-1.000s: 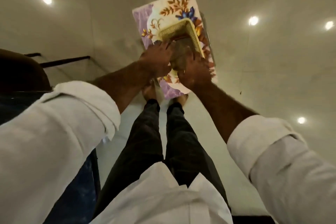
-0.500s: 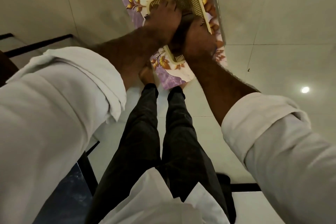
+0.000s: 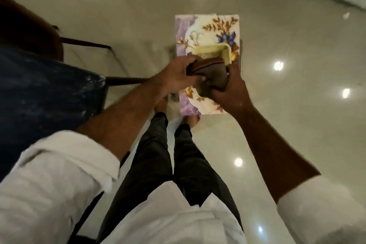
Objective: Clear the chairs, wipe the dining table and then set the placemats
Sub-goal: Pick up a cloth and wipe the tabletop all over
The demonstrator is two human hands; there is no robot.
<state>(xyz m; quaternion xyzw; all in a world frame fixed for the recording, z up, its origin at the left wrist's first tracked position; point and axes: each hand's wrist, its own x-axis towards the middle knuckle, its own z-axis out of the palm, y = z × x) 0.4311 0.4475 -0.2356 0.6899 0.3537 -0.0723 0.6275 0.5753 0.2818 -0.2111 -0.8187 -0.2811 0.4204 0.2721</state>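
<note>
Floral placemats (image 3: 208, 29), cream and purple with brown leaves and blue flowers, lie flat on the glossy floor ahead of my feet. A cream woven basket (image 3: 217, 51) stands on them. Just above its near end, my left hand (image 3: 176, 77) and my right hand (image 3: 231, 93) both grip a small brown and grey bundle (image 3: 210, 73), the left from the side and the right from below. The motion blur keeps me from telling what the bundle is.
A dark blue table top (image 3: 49, 89) fills the left side. Beyond it stands a dark brown chair (image 3: 25, 29) with black bars (image 3: 85, 42). Pale shiny floor tiles (image 3: 287, 125) reflect ceiling lights. My legs (image 3: 168, 154) stand just behind the placemats.
Both hands have come up from inside the basket with the brown bundle between them. The view has swung, so the placemats now sit further right and the table shows at left.
</note>
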